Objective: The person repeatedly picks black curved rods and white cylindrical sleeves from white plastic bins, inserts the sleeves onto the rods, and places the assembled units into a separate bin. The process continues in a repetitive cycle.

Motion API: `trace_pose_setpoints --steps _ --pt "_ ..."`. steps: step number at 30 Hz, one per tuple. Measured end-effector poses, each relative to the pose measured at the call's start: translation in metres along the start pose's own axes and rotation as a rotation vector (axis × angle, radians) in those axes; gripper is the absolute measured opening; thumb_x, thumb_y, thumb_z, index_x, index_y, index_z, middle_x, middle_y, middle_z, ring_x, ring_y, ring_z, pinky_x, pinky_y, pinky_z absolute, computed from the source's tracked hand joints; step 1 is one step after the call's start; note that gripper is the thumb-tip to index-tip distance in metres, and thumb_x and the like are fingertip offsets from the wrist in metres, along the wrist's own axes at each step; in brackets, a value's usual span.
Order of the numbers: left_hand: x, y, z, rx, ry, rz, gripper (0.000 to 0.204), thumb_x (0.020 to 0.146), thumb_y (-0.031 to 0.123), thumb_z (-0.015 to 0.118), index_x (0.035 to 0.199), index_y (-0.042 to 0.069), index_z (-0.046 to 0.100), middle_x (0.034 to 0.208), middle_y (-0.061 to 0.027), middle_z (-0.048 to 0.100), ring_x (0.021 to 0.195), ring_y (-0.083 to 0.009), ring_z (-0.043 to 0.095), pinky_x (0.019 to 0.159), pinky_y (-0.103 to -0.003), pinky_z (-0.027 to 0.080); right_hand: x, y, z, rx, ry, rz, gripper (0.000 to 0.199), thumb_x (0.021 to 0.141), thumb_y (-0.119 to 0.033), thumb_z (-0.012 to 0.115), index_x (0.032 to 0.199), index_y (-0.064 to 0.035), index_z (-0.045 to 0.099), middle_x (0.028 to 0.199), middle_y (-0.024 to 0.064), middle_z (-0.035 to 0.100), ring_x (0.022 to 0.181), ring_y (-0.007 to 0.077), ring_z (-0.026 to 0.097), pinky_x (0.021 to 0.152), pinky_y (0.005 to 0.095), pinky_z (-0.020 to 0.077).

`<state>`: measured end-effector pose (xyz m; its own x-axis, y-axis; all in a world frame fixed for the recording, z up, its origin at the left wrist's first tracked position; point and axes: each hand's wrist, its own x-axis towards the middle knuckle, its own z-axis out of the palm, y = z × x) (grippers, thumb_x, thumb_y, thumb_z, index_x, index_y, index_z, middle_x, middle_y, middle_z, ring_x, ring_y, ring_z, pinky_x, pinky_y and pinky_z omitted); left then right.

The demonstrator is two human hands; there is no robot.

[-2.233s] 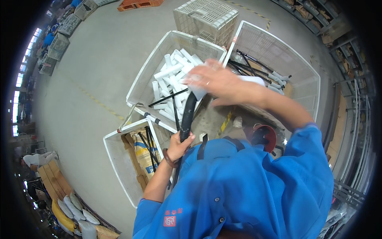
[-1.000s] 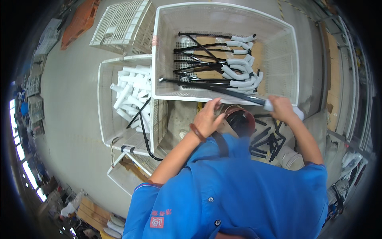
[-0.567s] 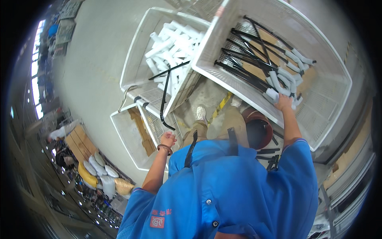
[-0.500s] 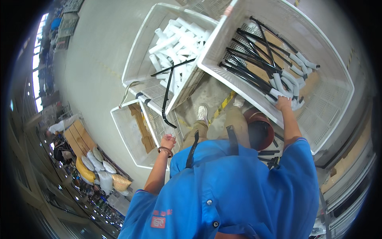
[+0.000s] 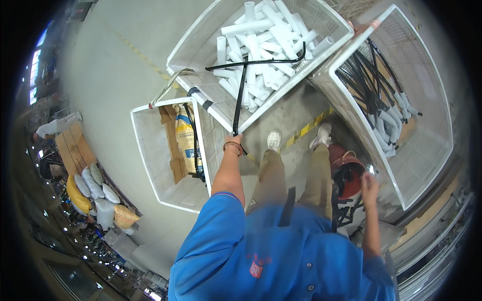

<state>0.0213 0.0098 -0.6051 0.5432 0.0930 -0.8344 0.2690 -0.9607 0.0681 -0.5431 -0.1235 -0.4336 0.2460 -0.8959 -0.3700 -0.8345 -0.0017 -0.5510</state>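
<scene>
My left hand (image 5: pixel 233 140) is closed round the lower end of a bent black tube (image 5: pixel 240 98), at the near corner of a white crate (image 5: pixel 281 95). That tube leans up over the crate's rim. Another black tube (image 5: pixel 271 61), with a bent end, lies across it on top of a heap of white foam sleeves (image 5: pixel 256 42). My right hand (image 5: pixel 370 188) is beside a red bucket (image 5: pixel 347 173) with dark pieces in it. Motion smears its fingers, and nothing long shows in it.
A second white crate (image 5: pixel 346 95) at the right holds several black tubes with pale foam sleeves (image 5: pixel 389 123) on their ends. A smaller white crate (image 5: pixel 138 150) at the left contains cardboard and a printed sack (image 5: pixel 186 135). Yellow-black tape (image 5: pixel 306 128) crosses the floor by my shoes.
My left hand has moved up and right and taken hold of the black tube. My right hand has let go of the foam-sleeved tubes and drawn back to the bucket. The view has shifted.
</scene>
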Motion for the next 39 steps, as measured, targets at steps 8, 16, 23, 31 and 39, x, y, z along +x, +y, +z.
trace_pose_setpoints --steps 8,16,23,31,39 --pt "-0.029 0.001 -0.011 -0.521 -0.542 0.153 0.026 0.089 0.025 0.073 0.102 0.006 0.062 0.096 -0.0039 0.069 0.091 -0.0158 0.067 0.075 -0.033 0.05 -0.034 -0.163 0.096 0.054 -0.133 -0.225 0.019 0.084 -0.01 0.066 0.102 -0.0039 0.067 0.097 0.0159 0.068 0.091 0.0347 0.064 0.084 0.0419 0.0477" --pt "-0.237 0.048 -0.054 -0.99 -1.066 0.338 0.014 0.095 0.015 0.065 0.106 0.006 0.062 0.101 -0.0067 0.07 0.094 -0.0167 0.068 0.085 -0.034 0.057 0.026 -0.362 0.096 -0.298 0.169 -0.584 0.055 0.069 -0.012 0.073 0.121 -0.0046 0.056 0.099 0.0135 0.065 0.095 0.0341 0.063 0.086 0.0439 0.0491" --pt "-0.437 0.033 -0.108 -0.612 -1.539 0.714 0.024 0.098 0.011 0.059 0.117 -0.004 0.06 0.115 -0.0142 0.066 0.109 -0.0257 0.064 0.099 -0.038 0.051 -0.083 -0.341 -0.083 0.146 0.264 -0.504 0.041 0.069 -0.004 0.075 0.109 -0.0063 0.065 0.096 0.0124 0.07 0.081 0.028 0.07 0.071 0.0342 0.055" --pt "-0.543 0.036 -0.155 -0.172 -1.588 1.472 0.023 0.086 0.0 0.069 0.108 -0.002 0.062 0.111 -0.0167 0.067 0.093 -0.0185 0.068 0.079 -0.031 0.055 -0.283 -0.293 -0.283 0.133 0.57 -0.427 0.035 0.07 -0.012 0.073 0.103 -0.0006 0.068 0.095 0.014 0.069 0.089 0.0234 0.066 0.081 0.0326 0.0513" --pt "-0.515 0.021 0.041 0.845 -1.042 1.542 0.051 0.074 0.022 0.085 0.118 0.006 0.064 0.09 -0.0113 0.071 0.086 -0.0204 0.069 0.075 -0.034 0.053 -0.187 -0.17 -0.136 -0.148 0.396 -0.485 0.032 0.067 -0.014 0.073 0.097 -0.0159 0.061 0.079 0.005 0.063 0.069 0.0286 0.064 0.06 0.0414 0.0508"
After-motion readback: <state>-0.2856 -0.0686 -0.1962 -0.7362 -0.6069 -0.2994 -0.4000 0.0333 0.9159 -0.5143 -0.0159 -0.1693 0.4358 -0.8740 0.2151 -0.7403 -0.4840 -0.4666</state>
